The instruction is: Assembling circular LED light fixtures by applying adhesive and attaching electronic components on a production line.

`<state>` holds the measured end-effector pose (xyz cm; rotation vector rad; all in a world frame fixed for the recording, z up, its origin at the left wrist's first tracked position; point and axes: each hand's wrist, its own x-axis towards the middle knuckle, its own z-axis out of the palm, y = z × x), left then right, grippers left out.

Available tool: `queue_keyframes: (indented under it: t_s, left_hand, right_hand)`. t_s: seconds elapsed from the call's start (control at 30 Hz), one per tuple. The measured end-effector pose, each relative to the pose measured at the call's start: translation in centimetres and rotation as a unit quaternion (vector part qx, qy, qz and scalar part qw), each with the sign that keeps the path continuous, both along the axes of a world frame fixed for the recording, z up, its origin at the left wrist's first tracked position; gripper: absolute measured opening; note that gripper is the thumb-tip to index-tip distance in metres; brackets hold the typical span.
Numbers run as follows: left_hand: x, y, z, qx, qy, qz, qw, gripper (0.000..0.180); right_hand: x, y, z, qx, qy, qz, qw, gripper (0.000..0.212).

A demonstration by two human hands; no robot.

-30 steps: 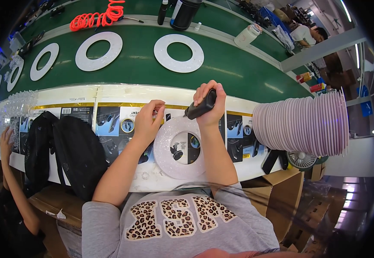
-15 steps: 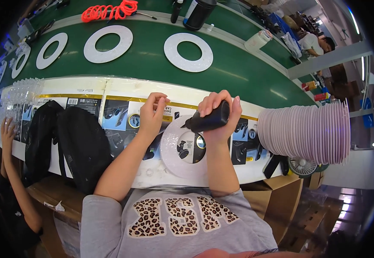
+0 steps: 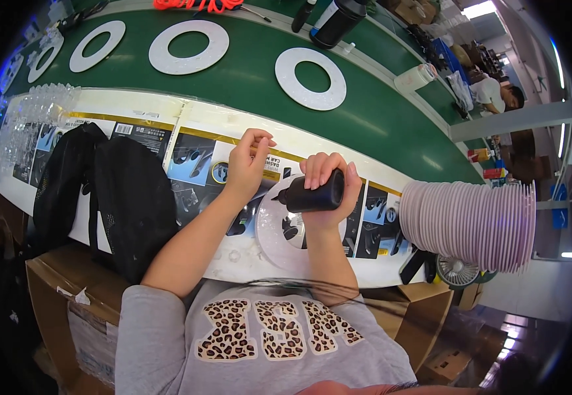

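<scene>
My right hand (image 3: pixel 350 191) is wrapped round a black squeeze bottle (image 3: pixel 319 195), tilted so its pointed nozzle faces left over a flat white ring (image 3: pixel 273 240). That ring lies on the table close to me, and printed packaging shows through its hole. To the left of the bottle my left hand (image 3: pixel 248 161) hovers above the packaging sheets (image 3: pixel 194 161). Its fingers are loosely bent, with the thumb apart from most of them and no object visible there.
A tall stack of white rings (image 3: pixel 464 224) lies at the right, near a small fan (image 3: pixel 456 271). A black mesh bag (image 3: pixel 134 204) and clear plastic pieces (image 3: pixel 23 138) occupy the left. Several rings, including one white ring (image 3: pixel 311 79), rest on the green belt (image 3: pixel 246 85). Cardboard boxes (image 3: pixel 49 283) stand below.
The whole view has shifted. My right hand still grips the bottle, its nozzle still over the ring. The co-worker's hand at the left has drawn back from the clear plastic pieces.
</scene>
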<state>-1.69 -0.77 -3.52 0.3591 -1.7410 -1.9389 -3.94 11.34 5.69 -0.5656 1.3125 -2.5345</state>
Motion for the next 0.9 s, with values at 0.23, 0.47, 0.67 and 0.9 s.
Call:
queue_keyframes:
  t_s: [0.23, 0.47, 0.67, 0.9]
  left_hand:
    - [0.0, 0.0, -0.1, -0.012, 0.008, 0.012, 1.000, 0.015]
    - [-0.2, 0.1, -0.2, -0.017, 0.009, 0.011, 1.000, 0.015]
    - [-0.2, 0.1, -0.4, -0.024, 0.008, 0.017, 1.000, 0.015]
    - [-0.2, 0.1, -0.3, -0.030, 0.009, 0.021, 0.999, 0.014]
  right_hand:
    - [0.1, -0.5, -0.8, 0.004, -0.007, 0.018, 1.000, 0.042]
    - [0.0, -0.4, -0.7, -0.003, -0.005, 0.017, 1.000, 0.042]
    - [0.0, -0.5, -0.8, -0.011, -0.010, 0.021, 1.000, 0.042]
    - [1.1, -0.3, 0.5, 0.002, 0.014, 0.028, 1.000, 0.041]
